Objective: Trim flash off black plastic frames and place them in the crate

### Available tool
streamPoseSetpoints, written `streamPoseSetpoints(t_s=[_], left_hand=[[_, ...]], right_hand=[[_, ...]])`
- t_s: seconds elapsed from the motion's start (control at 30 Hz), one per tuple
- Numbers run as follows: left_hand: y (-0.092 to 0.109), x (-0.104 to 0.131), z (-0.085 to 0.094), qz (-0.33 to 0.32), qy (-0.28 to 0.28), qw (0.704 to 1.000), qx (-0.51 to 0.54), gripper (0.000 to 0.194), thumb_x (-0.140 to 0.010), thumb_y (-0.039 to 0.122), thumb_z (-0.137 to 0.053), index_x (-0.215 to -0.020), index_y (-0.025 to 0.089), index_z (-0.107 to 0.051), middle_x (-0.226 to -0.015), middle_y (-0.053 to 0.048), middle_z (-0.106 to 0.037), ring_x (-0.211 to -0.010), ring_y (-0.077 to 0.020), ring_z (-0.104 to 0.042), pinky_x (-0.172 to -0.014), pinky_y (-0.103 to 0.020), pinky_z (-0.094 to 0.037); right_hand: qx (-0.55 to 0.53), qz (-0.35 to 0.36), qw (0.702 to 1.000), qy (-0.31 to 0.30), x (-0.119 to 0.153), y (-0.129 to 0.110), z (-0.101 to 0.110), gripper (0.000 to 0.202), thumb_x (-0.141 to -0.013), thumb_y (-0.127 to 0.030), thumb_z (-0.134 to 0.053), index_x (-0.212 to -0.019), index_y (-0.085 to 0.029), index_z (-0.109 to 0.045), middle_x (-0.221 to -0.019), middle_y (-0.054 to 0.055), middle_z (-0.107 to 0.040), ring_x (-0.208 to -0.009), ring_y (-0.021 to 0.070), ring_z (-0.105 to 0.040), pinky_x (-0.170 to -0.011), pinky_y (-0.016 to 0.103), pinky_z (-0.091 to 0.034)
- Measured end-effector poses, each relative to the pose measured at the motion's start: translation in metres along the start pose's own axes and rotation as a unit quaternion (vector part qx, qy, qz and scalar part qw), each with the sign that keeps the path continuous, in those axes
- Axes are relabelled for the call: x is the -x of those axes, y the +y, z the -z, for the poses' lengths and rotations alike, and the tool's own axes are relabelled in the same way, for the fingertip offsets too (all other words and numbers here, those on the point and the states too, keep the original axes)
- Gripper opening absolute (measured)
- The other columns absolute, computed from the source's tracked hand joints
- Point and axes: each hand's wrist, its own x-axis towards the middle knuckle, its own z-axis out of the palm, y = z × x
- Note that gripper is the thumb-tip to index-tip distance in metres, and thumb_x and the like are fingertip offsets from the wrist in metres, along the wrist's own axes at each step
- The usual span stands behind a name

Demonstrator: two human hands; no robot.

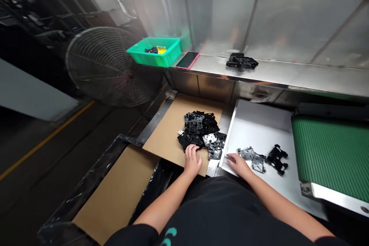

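My left hand (192,160) rests at the near edge of a heap of black moulded plastic parts (196,127), its fingers apart and the thumb held out. The heap lies on a cardboard sheet (164,130). My right hand (238,163) is over the left rim of a white tray (253,123), fingers stretched to the left, with nothing visible in them. Just right of that hand, grey-looking flat plastic parts (258,164) lie in the tray. Beside them is a black plastic part (277,159). Several parts at the heap's right side reach toward the tray.
A green ribbed conveyor belt (331,153) runs at the right. On the metal shelf (288,71) are a green bin (155,59), a phone (188,60) and more black parts (241,61). A large fan (106,69) stands left, behind a black-lined box holding cardboard (115,192).
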Motion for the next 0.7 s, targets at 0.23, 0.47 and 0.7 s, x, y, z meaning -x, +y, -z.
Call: streamPoseSetpoints(t_s=[0.23, 0.47, 0.7], left_hand=[[-0.007, -0.019, -0.002, 0.024, -0.013, 0.999, -0.024, 0.040, -0.087, 0.014, -0.057, -0.126, 0.021, -0.064, -0.142, -0.014, -0.056, -0.145, -0.0331, -0.049, -0.125, -0.059, -0.041], [0.016, -0.002, -0.007, 0.061, -0.066, 0.995, -0.035, 0.041, -0.094, 0.016, -0.054, -0.133, 0.022, -0.062, -0.144, -0.016, -0.056, -0.146, -0.0354, -0.045, -0.123, -0.061, -0.039], [0.048, 0.036, -0.051, 0.012, -0.299, 0.954, -0.003, 0.058, -0.071, 0.034, -0.091, -0.123, 0.021, -0.069, -0.129, -0.011, -0.067, -0.129, -0.0349, -0.059, -0.116, -0.053, -0.046]], right_hand=[[-0.006, 0.053, 0.999, 0.006, 0.029, 0.004, 0.025, 0.026, -0.099, -0.042, -0.069, -0.106, -0.017, -0.075, -0.109, 0.009, -0.077, -0.098, 0.0245, -0.075, -0.092, 0.046, -0.063], [-0.017, 0.118, 0.992, 0.032, 0.057, -0.007, 0.038, 0.035, -0.094, -0.049, -0.059, -0.100, -0.021, -0.078, -0.103, 0.013, -0.079, -0.092, 0.0307, -0.077, -0.086, 0.048, -0.064], [-0.014, 0.177, 0.984, 0.023, 0.069, -0.018, 0.035, 0.033, -0.097, -0.048, -0.058, -0.095, -0.023, -0.078, -0.099, 0.012, -0.080, -0.094, 0.0315, -0.077, -0.084, 0.046, -0.063]])
